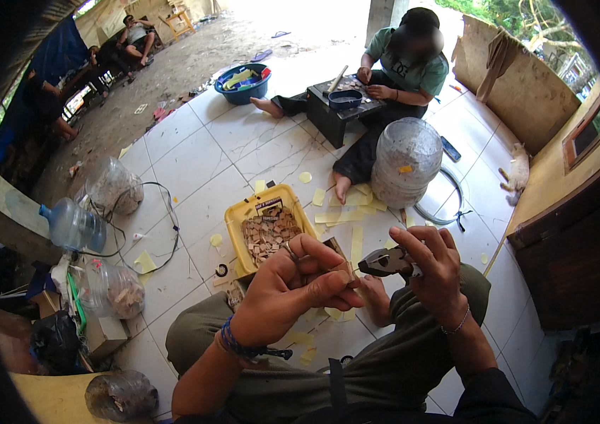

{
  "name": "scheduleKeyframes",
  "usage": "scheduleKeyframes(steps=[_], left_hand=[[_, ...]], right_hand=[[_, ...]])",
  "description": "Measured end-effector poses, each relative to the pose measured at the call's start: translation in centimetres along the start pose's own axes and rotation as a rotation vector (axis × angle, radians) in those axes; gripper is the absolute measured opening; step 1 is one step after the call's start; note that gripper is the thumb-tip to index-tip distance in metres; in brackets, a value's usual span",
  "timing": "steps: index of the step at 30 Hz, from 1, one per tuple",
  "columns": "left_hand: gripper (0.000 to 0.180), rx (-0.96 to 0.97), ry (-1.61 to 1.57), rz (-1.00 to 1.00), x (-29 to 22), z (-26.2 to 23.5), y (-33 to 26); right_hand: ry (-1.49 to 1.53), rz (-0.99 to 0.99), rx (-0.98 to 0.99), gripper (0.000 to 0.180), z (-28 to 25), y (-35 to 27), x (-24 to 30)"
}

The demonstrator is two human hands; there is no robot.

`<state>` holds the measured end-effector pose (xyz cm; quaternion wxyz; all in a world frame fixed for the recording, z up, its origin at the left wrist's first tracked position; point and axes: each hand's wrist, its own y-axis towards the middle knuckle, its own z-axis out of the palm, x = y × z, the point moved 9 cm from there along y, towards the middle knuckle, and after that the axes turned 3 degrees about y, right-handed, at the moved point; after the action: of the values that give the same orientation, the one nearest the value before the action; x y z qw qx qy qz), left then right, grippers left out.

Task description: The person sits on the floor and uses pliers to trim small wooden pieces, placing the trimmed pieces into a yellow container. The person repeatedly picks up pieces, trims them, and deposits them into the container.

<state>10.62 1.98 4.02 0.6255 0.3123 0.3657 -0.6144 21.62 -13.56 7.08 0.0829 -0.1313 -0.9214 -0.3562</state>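
My left hand (289, 286) is raised over my lap, its thumb and fingers pinched on a small brown piece (353, 275), mostly hidden by the fingertips. Just to the right, my right hand (435, 272) is wrapped round a pair of pliers (383, 262). The dark jaws point left at the pinched piece, with a small gap between them. Beyond my left hand stands a yellow plastic tub (233, 230), which holds many small brown wood-like pieces (264, 237).
Yellow paper scraps (339, 217) lie about the tiles. Ahead, a co-worker (407, 67) sits at a low black table (328, 121), near a blue basin (243, 94) and a big clear plastic container (407, 159). Coiled cable (423, 212) and a cat (517, 172) are at right; bottles (77, 227) at left.
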Motion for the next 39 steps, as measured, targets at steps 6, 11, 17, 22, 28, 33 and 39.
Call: scheduleKeyframes(steps=[6, 11, 17, 22, 28, 33, 39], left_hand=[[0.036, 0.002, -0.061, -0.034, 0.13, 0.21, -0.18], [0.04, -0.067, -0.039, -0.045, 0.29, 0.52, -0.03], [0.04, -0.066, -0.03, -0.034, -0.07, 0.62, -0.14], [0.039, -0.082, -0.028, -0.023, -0.21, 0.46, -0.09], [0.038, -0.074, -0.013, -0.023, -0.02, 0.43, -0.06], [0.04, 0.008, -0.019, -0.03, -0.09, 0.68, -0.07], [0.04, 0.019, -0.009, -0.034, -0.1, 0.66, -0.06]], right_hand=[[0.043, 0.02, 0.042, 0.077, 0.24, -0.28, 0.27], [0.015, 0.003, 0.038, 0.083, 0.67, -0.34, 0.28], [0.042, 0.025, 0.01, 0.084, 0.33, -0.39, 0.06], [0.005, 0.002, -0.016, 0.081, 0.16, -0.19, 0.21], [0.009, 0.01, -0.008, 0.08, 0.16, -0.28, 0.21], [0.003, 0.02, 0.012, 0.08, 0.24, -0.39, 0.12], [-0.015, 0.012, 0.005, 0.083, 0.3, -0.49, -0.04]])
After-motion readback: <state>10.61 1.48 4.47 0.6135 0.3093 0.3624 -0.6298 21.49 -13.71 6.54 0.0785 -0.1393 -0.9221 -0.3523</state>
